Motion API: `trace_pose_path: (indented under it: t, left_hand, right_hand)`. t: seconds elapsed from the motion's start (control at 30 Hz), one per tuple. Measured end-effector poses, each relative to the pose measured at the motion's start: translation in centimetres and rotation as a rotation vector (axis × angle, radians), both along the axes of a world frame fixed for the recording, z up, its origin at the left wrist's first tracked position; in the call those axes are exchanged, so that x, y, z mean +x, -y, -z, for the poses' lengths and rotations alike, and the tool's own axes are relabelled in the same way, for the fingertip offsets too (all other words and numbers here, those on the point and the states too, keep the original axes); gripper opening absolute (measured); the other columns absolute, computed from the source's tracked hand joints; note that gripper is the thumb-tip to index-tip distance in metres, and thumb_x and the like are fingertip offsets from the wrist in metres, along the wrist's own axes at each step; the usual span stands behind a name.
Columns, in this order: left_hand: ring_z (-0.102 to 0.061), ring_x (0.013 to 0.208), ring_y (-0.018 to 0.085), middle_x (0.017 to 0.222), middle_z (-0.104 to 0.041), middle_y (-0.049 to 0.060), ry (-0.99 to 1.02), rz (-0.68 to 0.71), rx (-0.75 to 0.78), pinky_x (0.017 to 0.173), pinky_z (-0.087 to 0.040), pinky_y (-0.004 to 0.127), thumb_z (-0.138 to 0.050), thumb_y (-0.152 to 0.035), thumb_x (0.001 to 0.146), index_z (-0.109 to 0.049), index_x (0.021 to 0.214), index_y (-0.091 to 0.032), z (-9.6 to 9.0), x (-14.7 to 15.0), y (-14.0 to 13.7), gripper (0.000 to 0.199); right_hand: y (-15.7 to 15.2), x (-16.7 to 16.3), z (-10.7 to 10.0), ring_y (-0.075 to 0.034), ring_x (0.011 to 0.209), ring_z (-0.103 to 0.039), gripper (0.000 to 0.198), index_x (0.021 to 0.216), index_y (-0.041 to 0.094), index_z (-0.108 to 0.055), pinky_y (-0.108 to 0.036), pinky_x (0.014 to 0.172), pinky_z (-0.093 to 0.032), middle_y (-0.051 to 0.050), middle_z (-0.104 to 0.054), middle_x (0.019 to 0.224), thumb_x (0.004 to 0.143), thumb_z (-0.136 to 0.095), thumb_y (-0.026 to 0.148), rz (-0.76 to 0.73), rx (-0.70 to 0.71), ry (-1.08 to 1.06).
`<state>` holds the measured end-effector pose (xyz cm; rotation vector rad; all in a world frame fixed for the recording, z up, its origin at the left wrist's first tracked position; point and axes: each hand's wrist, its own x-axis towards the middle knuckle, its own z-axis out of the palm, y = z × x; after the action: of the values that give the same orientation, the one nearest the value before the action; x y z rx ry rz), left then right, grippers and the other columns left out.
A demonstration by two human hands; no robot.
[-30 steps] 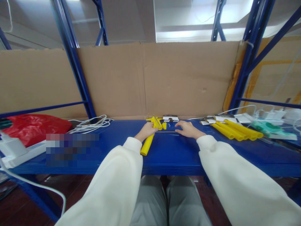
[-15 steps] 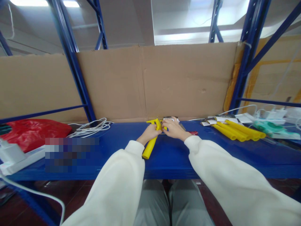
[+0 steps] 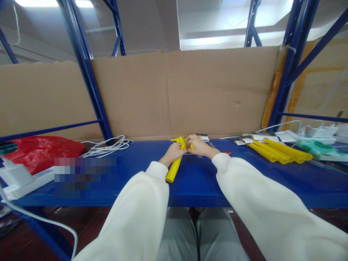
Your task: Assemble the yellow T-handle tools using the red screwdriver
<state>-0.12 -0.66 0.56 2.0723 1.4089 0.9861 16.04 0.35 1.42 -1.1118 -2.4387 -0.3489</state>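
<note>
In the head view, my left hand [image 3: 172,153] is closed around a yellow tube-like piece [image 3: 174,170]. The tube's near end points toward the table's front edge, and its far end has a yellow crosspiece. Close against it, my right hand [image 3: 198,145] has its fingers bent in at the upper part. A small yellow bit [image 3: 191,146] shows at the right fingers, and a thin metal edge stands between the hands; I cannot make out what it belongs to. Behind the right wrist lies a red-handled item [image 3: 227,153], mostly hidden.
Several yellow tubes [image 3: 282,152] lie with white cards on the right of the blue table [image 3: 141,181]. Beside them are a green-and-white packet [image 3: 315,146] and chargers. A red bag [image 3: 49,150], coiled white cable [image 3: 111,146] and power strip [image 3: 32,185] are on the left. Cardboard [image 3: 203,94] stands behind.
The view has shifted slightly. My right fingers have curled closer in beside the yellow piece; my left hand keeps its hold.
</note>
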Motion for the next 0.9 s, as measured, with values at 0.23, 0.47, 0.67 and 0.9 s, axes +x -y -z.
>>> trace_pose_path:
  t: [0.23,0.47,0.67,0.9]
  left_hand:
    - [-0.066,0.072,0.018,0.070,-0.070,0.002,0.043,-0.096,0.025,0.061,-0.045,0.022,-0.060,-0.013,0.071,-0.070,0.076,-0.013,-0.2,-0.3,0.4,0.011]
    - [-0.059,0.055,0.014,0.061,-0.063,0.001,0.097,-0.048,-0.055,0.054,-0.044,0.023,-0.061,-0.013,0.073,-0.068,0.080,-0.010,-0.1,-0.1,0.4,0.011]
    - [-0.052,0.045,0.012,0.055,-0.057,-0.002,0.145,-0.008,-0.092,0.050,-0.041,0.023,-0.061,-0.013,0.073,-0.066,0.084,-0.009,0.0,0.1,0.5,0.013]
    - [-0.053,0.048,0.012,0.056,-0.057,-0.002,0.118,-0.013,-0.078,0.052,-0.042,0.024,-0.063,-0.014,0.072,-0.067,0.084,-0.010,-0.1,0.0,0.5,0.013]
  right_hand:
    - [-1.0,2.0,-0.8,-0.022,0.101,-0.056,0.005,0.075,0.018,-0.066,-0.033,0.088,-0.042,-0.009,-0.064,0.102,0.078,-0.063,0.016,0.010,-0.033,-0.063]
    - [-2.9,6.8,-0.5,-0.029,0.106,-0.058,0.010,0.079,0.020,-0.073,-0.038,0.089,-0.045,-0.010,-0.070,0.094,0.076,-0.064,0.022,0.625,-0.264,-0.195]
    - [-3.8,7.2,1.0,-0.033,0.117,-0.052,0.016,0.087,0.020,-0.076,-0.053,0.101,-0.039,-0.013,-0.070,0.098,0.078,-0.062,0.021,0.663,-0.322,-0.075]
    - [-3.3,6.4,0.8,-0.036,0.124,-0.048,0.024,0.094,0.018,-0.075,-0.060,0.104,-0.035,-0.016,-0.067,0.113,0.083,-0.054,0.016,0.653,-0.348,-0.034]
